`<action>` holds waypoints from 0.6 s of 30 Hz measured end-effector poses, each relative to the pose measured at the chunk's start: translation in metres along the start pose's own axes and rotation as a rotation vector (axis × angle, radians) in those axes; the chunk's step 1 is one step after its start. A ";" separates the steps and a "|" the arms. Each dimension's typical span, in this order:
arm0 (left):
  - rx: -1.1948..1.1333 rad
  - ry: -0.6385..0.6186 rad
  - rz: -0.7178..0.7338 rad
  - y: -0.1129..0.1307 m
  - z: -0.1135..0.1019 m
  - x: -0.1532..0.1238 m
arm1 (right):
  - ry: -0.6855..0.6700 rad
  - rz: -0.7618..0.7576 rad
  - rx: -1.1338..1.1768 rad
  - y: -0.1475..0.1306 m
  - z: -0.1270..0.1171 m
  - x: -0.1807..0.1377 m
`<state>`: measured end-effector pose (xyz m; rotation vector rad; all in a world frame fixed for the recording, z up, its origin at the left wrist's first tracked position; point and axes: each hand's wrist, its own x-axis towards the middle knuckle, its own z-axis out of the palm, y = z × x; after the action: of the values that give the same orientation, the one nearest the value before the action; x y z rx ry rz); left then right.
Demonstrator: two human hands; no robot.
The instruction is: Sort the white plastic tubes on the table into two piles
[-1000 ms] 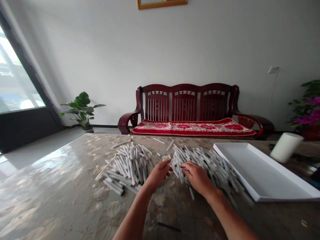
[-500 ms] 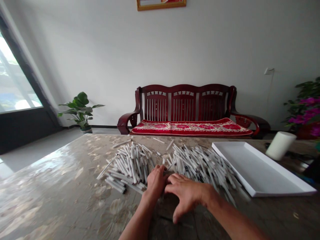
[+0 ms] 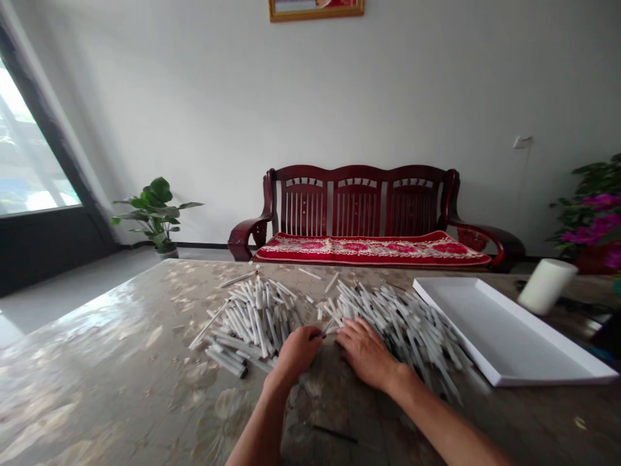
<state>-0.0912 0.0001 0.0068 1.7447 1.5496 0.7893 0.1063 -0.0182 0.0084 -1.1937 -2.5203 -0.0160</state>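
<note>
Two heaps of whitish pens, some with dark ends, lie on the table: a left heap [image 3: 259,314] and a right heap [image 3: 398,317]. Between them, my left hand [image 3: 299,351] is closed in a pinch at the near edge of the left heap. A thin greyish pen [image 3: 328,325] shows at its fingertips; the grip itself is partly hidden. My right hand [image 3: 366,353] lies palm down with fingers stretched out, touching the near left edge of the right heap. Closer to me, a thin dark stick [image 3: 334,433] rests on the tabletop.
On the right of the patterned table [image 3: 145,362] lies a shallow white box tray [image 3: 490,378], with a white roll [image 3: 547,287] beyond it. A few loose pens [image 3: 237,279] lie behind the heaps. A red wooden bench [image 3: 356,200] stands past the table.
My right hand has moved forward and flattened onto the edge of the right heap. My left hand has drawn back slightly and turned. The dark stick is now uncovered.
</note>
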 end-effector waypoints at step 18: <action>-1.300 0.110 -0.253 0.030 0.048 0.003 | 0.327 0.328 0.128 0.012 -0.003 -0.009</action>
<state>-0.0352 -0.0031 0.0023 0.5411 0.8567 1.3314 0.1216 -0.0181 0.0068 -1.4087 -1.9954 0.0294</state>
